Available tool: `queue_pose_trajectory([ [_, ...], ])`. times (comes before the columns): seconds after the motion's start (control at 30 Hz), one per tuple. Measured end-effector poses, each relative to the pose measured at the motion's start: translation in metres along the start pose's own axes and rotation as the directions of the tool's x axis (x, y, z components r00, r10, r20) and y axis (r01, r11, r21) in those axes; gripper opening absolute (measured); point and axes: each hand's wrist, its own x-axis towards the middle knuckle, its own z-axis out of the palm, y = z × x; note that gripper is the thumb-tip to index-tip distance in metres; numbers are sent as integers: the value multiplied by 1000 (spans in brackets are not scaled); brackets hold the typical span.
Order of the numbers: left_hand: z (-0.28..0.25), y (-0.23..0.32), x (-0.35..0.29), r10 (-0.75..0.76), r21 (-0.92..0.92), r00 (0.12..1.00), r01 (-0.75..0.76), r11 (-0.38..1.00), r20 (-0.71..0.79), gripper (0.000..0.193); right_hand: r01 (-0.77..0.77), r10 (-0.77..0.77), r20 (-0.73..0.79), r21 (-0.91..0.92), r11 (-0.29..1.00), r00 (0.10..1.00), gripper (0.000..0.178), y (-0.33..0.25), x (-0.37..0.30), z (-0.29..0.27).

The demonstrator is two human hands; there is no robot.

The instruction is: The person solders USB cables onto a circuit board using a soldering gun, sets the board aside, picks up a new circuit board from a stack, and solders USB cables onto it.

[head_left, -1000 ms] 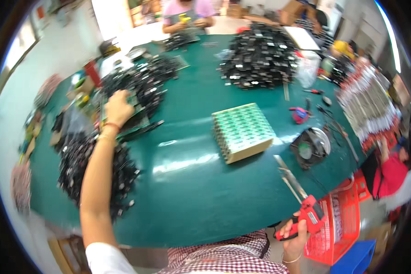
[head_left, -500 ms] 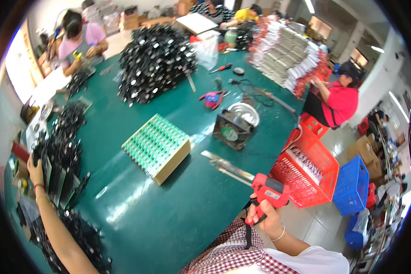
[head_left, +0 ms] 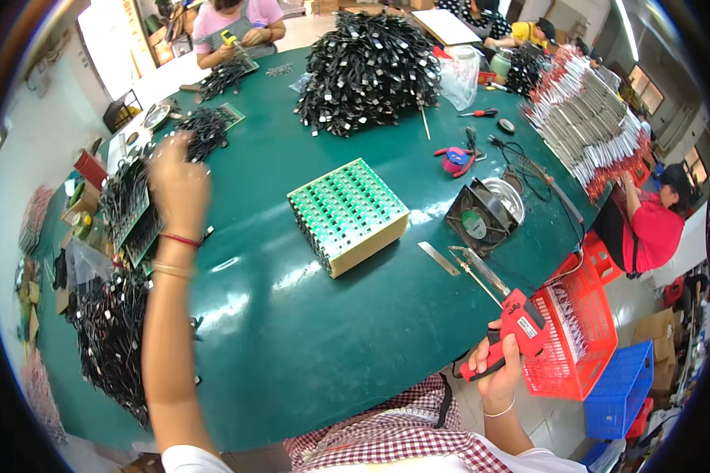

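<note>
My right hand [head_left: 497,370] is wrapped round the handle of a red and black soldering gun [head_left: 525,325]. Its long metal nose points to the far left over the table, with a flat metal strip [head_left: 438,258] lying by its tip. My left hand [head_left: 180,185] is smeared by motion, so its fingers cannot be read; it is above the table's left side, beside green circuit boards with black cables [head_left: 128,206]. Between my hands sits a block of green circuit boards [head_left: 347,209] in rows on a pale yellowish base.
A black fan [head_left: 475,223], a metal bowl [head_left: 506,197] and pliers [head_left: 456,161] are at the right. Black cables [head_left: 371,75] are heaped at the back, more [head_left: 110,339] at near left. A red basket [head_left: 599,347] stands beside the table. Co-workers sit around.
The view has swung left, shifting the table rightward in the picture. My left hand has come away from the cables at the left edge and moved inward. My right hand still holds the soldering gun.
</note>
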Motion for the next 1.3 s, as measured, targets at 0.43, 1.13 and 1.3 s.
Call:
queue_pose_trajectory([
  [0.43, 63, 109, -102, -155, -601, 987, 154, 784, 51, 80, 112, -113, 10, 78, 991, 994, 40, -9, 2, -11],
  [1.13, -133, -78, -192, -290, 854, 955, 200, 480, -61, 39, -430, 310, 519, 126, 894, 797, 39, 63, -26, 40],
  [1.3, -84, -53, -215, -355, 815, 926, 105, 570, 129, 25, -429, 331, 502, 89, 899, 799, 49, 62, -35, 26],
])
